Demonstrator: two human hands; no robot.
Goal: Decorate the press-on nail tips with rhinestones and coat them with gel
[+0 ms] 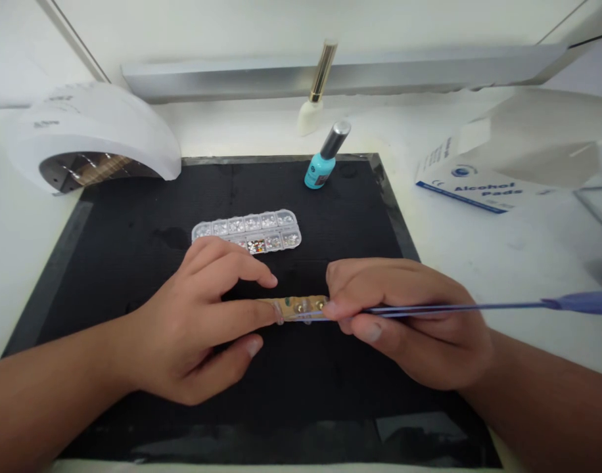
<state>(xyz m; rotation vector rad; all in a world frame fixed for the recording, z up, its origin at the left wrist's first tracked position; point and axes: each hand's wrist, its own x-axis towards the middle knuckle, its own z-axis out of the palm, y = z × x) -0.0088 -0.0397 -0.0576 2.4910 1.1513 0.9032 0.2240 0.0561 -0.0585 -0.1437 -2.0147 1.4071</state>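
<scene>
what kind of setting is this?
Likely a nail-art workstation: a nail curing lamp at back left, a teal polish bottle, and a clear rhinestone organizer on a black mat.

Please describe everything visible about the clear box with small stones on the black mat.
The clear box is long, of see-through plastic with rounded ends, split into two rows of small compartments holding glittering stones, mostly silvery, one mixed-colour. It lies flat on the black mat, slightly tilted, just behind the left hand, which hides its near edge.

Behind: rhinestone tray [246,231] on black mat [133,217], teal polish btl [325,157], nail lamp [91,135], alcohol pads box [478,184].
</scene>
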